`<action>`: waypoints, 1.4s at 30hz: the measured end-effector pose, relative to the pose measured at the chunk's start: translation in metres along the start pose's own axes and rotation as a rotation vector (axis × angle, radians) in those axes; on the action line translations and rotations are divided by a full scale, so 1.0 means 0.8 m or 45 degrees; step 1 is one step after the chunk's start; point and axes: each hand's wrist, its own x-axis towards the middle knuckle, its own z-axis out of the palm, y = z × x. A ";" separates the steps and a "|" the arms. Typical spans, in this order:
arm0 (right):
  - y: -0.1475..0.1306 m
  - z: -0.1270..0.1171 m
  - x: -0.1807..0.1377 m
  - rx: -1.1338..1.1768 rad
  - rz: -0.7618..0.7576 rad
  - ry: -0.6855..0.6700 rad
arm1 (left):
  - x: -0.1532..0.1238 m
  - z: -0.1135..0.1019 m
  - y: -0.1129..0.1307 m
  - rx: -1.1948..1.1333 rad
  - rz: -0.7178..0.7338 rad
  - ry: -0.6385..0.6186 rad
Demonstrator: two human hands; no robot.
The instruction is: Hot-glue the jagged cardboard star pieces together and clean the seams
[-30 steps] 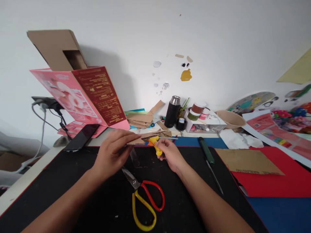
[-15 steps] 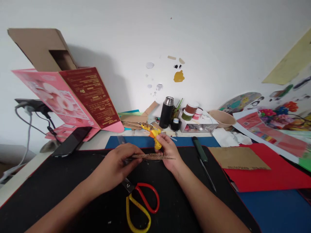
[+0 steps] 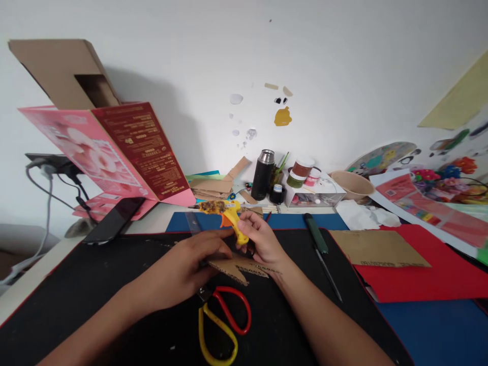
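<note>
My right hand [image 3: 261, 236] is closed on the handle of a yellow hot glue gun [image 3: 238, 223] with an orange trigger. The gun's stained nozzle end points left, above the mat. With my left hand [image 3: 198, 259] I grip a piece of corrugated cardboard [image 3: 232, 267], its cut, notched edge facing me. The cardboard's right end reaches close to my right wrist; whether it touches cannot be told. Below the hands, scissors [image 3: 224, 320] with one red and one yellow handle lie on the black mat, their blades mostly hidden under my left hand.
A green-handled cutter [image 3: 315, 234] and a thin dark rod [image 3: 328, 274] lie to the right. Farther right, cardboard [image 3: 377, 248] rests on red sheets [image 3: 427, 284]. A black flask [image 3: 263, 175] and paint jars [image 3: 303, 168] stand behind. At left are a phone [image 3: 114, 221] and pink box [image 3: 114, 152].
The glue gun has turned so its nozzle points more to the left. The cardboard has tilted and come slightly lower, showing more of its flat face.
</note>
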 end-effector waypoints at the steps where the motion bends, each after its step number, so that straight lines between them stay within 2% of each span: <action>1: -0.003 0.000 -0.002 0.016 0.018 -0.021 | 0.000 0.000 0.001 0.047 0.039 0.026; 8: -0.009 0.006 -0.015 0.131 0.151 -0.203 | 0.000 0.001 0.010 0.230 0.225 0.142; 14: 0.004 0.008 -0.019 0.136 0.228 -0.234 | 0.003 0.005 0.017 0.273 0.311 0.090; 19: 0.001 0.000 -0.008 0.047 0.113 -0.177 | -0.005 -0.010 0.012 0.242 0.255 0.159; 23: -0.008 -0.006 0.000 0.045 -0.048 -0.070 | -0.010 -0.036 0.001 0.217 0.234 0.348; 26: -0.013 -0.008 0.001 0.071 -0.103 -0.011 | -0.011 -0.050 -0.019 0.168 0.147 0.463; 30: -0.020 -0.009 -0.002 0.147 -0.078 0.008 | -0.006 -0.055 -0.059 0.206 -0.047 0.645; 33: -0.026 -0.009 -0.004 0.207 -0.035 0.033 | -0.002 -0.052 -0.077 0.195 -0.103 0.648; 36: -0.029 -0.006 -0.006 0.235 -0.034 0.039 | 0.000 -0.047 -0.077 0.185 -0.100 0.601; 42: -0.022 0.009 -0.017 0.243 0.084 -0.165 | 0.001 -0.038 -0.068 0.195 -0.046 0.571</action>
